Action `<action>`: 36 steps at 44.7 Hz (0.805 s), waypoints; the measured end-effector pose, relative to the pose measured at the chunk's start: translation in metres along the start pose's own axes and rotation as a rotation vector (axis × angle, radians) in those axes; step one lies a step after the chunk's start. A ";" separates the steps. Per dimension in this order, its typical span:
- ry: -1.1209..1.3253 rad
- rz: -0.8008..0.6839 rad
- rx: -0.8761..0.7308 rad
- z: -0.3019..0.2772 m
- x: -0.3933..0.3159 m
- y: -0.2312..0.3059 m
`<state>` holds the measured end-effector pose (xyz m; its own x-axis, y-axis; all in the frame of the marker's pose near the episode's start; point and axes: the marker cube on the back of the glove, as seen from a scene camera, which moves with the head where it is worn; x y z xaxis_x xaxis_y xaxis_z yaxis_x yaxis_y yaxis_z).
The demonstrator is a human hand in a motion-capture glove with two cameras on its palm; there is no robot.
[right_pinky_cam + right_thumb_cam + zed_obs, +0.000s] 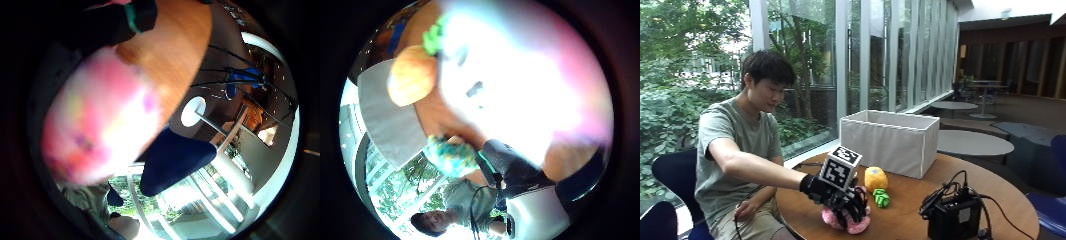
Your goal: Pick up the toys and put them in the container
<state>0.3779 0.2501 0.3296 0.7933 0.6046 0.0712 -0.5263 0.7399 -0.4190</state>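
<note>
The right hand in its black glove is down on the pink toy, which sits on the round wooden table at the near edge, right in front of the person. The fingers curl down over the top of the toy and seem to wrap round it, so I think the hand is grabbing it. The toy is under the palm, and in both palm views it fills much of the picture as a soft pink blur, so it is very close to the hand.

The white container stands at the far side of the table, behind the toy and a bit to the right. That is the way the hand has to go next: up, away from the person, and over the container's near wall. The container is tall (taller than any of the toys), so the pink toy must be lifted well up before it goes across.

Two more toys lie between the hand and the container: a yellow pineapple toy just in front of the container, and a small green toy a little nearer. They lie close to the path, so the hand should pass above them. A black box with cables sits on the near right, well apart from that path
</note>
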 end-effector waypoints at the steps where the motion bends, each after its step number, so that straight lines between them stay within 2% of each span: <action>1: 0.003 -0.019 0.020 0.007 -0.002 -0.003; 7: -0.013 -0.052 0.184 0.013 -0.002 -0.014; 15: -0.012 -0.020 0.411 0.014 -0.009 -0.027; 21: 0.066 -0.024 0.420 -0.001 -0.018 -0.027; 26: 0.199 -0.040 0.413 -0.044 -0.037 -0.006; 30: 0.269 -0.151 0.433 -0.087 -0.046 0.021; 33: 0.227 -0.094 0.484 -0.122 -0.062 0.039; 34: 0.213 -0.116 0.498 -0.133 -0.068 0.046; 36: 0.178 -0.305 0.507 -0.151 -0.082 0.067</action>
<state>0.3236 0.2056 0.1588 0.9469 0.3176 -0.0502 -0.3130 0.9462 0.0821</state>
